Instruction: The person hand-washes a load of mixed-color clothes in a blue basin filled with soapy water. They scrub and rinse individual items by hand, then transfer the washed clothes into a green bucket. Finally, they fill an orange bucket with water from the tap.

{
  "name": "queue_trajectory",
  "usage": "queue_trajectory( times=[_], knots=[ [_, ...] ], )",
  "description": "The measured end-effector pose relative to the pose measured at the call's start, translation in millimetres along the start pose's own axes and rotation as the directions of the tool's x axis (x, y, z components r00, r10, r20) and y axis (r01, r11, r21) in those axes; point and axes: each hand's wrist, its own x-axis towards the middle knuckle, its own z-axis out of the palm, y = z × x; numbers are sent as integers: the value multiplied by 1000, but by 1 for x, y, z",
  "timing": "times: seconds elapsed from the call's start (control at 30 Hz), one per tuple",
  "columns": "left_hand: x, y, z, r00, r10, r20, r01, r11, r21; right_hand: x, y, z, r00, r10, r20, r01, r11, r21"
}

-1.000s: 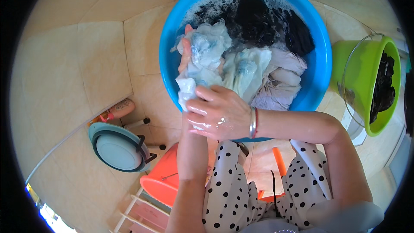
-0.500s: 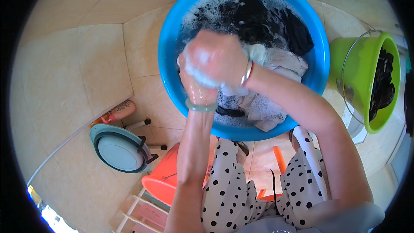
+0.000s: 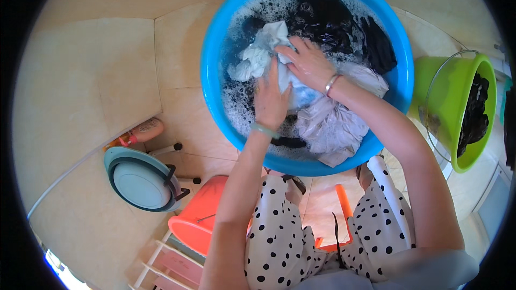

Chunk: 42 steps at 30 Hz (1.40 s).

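Observation:
A large blue basin (image 3: 210, 83) holds sudsy water and wet laundry. My left hand (image 3: 271, 102) lies on a pale white-blue garment (image 3: 255, 56) left of the basin's middle, fingers stretched out. My right hand (image 3: 310, 67) rests on the same garment from the right, its fingers spread. Part of the cloth is hidden under both hands. Dark garments (image 3: 325, 19) float at the far side. Nearer me, below my right wrist, lies a light greyish-pink garment (image 3: 336, 129).
To the right stands a green bucket (image 3: 435, 83) with dark cloth inside. At the left are stacked basins (image 3: 142, 182), a pink bottle (image 3: 148, 130) and an orange-red bucket (image 3: 201, 215). A white rack (image 3: 156, 255) sits below them. Beige tiles (image 3: 183, 86) surround the blue basin.
My hands were pressed together around the white cloth above the basin. Now they are lower and apart, with the cloth spread in the water beneath them.

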Motion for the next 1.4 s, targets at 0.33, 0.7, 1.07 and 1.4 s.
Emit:
queue_trajectory(
  times=[0.33, 0.7, 1.07, 1.4],
  knots=[
    [25, -2, -3, 983, -180, -32, 154, 908, -389, 45, 17, 24, 895, 395, 209, -445, 827, 343],
    [-18, 71, -91, 875, 38, 482, 438, -486, -756, -14, -144, -129, 916, -15, -401, 288, 720, 631],
    [-28, 84, -91, 959, -112, 260, 282, 287, -915, -25, -80, -168, 856, 460, -236, 31, 410, 912],
    [-19, 81, -59, 861, 183, 475, 495, -520, -696, -21, -36, -104, 960, 126, 250, -195, -341, 920]
  ],
)
